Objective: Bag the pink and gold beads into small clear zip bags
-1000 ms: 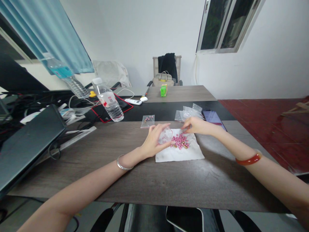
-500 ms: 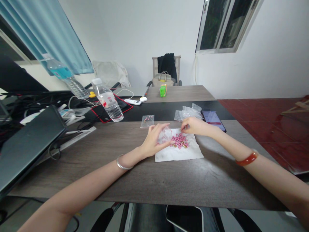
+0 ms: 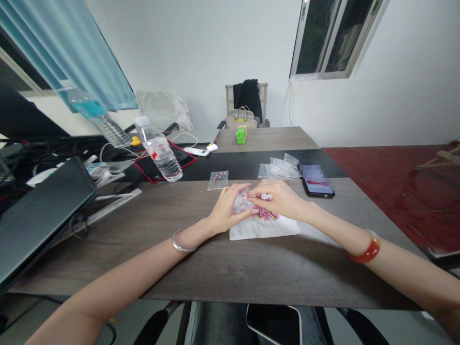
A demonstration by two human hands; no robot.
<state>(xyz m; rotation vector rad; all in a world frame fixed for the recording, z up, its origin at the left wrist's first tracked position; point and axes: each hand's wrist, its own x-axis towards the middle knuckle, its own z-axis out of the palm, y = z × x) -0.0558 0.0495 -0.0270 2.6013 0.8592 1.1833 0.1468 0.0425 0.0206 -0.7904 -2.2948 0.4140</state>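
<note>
Pink beads (image 3: pixel 266 213) lie on white cloth (image 3: pixel 268 232), back from the bench (image 3: pixel 201 268)'s near edge, likely to curb rolling | left hand (image 3: pixel 223 212) grasps clear bag (image 3: pixel 240 203), apparently steadying it | right hand (image 3: pixel 282 197) beside it, grip unclear

A clear plastic bag (image 3: pixel 241 203), its film crumpled, sits in the left hand (image 3: pixel 227 207) at the center of the frame, cupped between thumb and fingers, while the pinched fingertips of the right hand (image 3: pixel 282 197) meet its edge. Just beside it, small round pink beads (image 3: pixel 265 213) lie in a loose heap, partly hidden beneath the right hand, with shiny gold-colored pieces (image 3: pixel 273 216) along the near edge. Underneath, a white sheet (image 3: pixel 265 231) lies flat on the desk (image 3: pixel 230 273), its near edge bare.
</note>
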